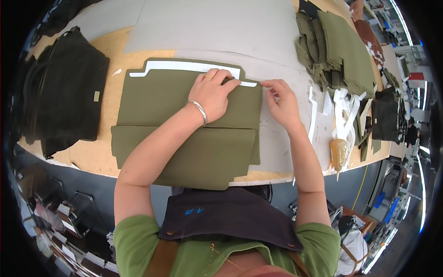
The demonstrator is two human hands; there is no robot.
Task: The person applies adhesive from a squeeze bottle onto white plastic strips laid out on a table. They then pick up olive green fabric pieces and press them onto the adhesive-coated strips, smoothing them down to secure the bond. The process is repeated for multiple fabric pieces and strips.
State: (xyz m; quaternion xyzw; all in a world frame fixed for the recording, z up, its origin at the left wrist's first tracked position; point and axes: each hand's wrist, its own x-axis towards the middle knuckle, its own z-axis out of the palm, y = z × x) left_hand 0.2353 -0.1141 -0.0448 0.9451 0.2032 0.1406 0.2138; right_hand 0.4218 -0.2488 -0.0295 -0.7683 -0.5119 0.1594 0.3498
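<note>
We are working at a broad wooden table (pixel 120 46), where an olive fabric panel (pixel 157 101) is lying directly before us at the near edge. A pile of black bags (pixel 69 87) is standing to the left, and cut olive pieces (pixel 346 51) are lying stacked at far right. Our left hand (pixel 213 94) is resting, fingers bent, on a white stepped strip (pixel 175 66) that is running along the panel's far edge; we cannot tell whether it is gripping. Our right hand (pixel 279 101) is curving toward the panel's far right corner, its fingertips near the edge; we cannot tell whether they are pinching. An amber bottle (pixel 339 154) is lying at near right; a silver bracelet (pixel 203 113) is circling our left wrist.
</note>
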